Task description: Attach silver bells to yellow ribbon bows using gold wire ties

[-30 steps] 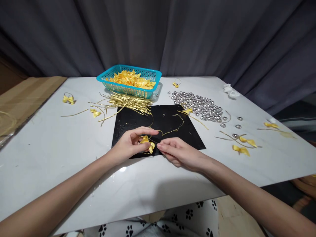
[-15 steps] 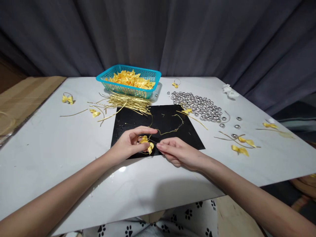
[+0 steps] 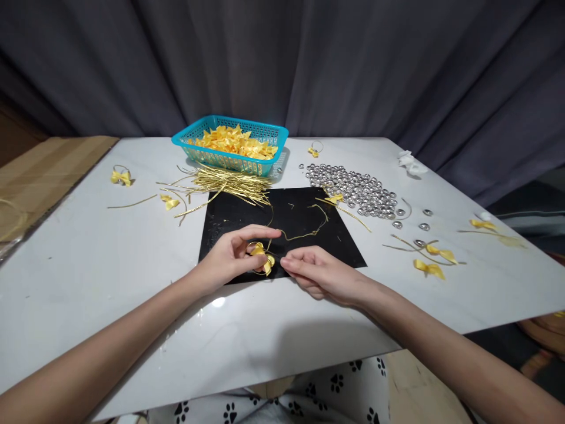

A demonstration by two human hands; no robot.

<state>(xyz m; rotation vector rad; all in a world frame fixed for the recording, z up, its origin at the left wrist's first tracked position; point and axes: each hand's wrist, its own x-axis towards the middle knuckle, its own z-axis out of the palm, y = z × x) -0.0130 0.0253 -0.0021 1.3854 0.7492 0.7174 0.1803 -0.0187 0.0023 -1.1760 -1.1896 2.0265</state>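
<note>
Craft workspace, curtain (image 3: 375,65), table (image 3: 110,259), silver beads (image 3: 357,191), gold wires (image 3: 236,184), basket (image 3: 260,167) (yellow bows (image 3: 233,140) inside)

Bare forearms (image 3: 145,333) converge. Bare left hand (image 3: 227,259): index (image 3: 263,232) straight, thumb (image 3: 252,264) angled inward below. Bare right hand (image 3: 322,274): fingertips (image 3: 287,263) pinched, lower fingers (image 3: 312,288) curled.

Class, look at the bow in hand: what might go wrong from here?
The yellow bow might slip, being held in the left hand. The thin wire curling across the black mat might snag. The silver beads lie loose on the table, so a knock might scatter them.
</note>
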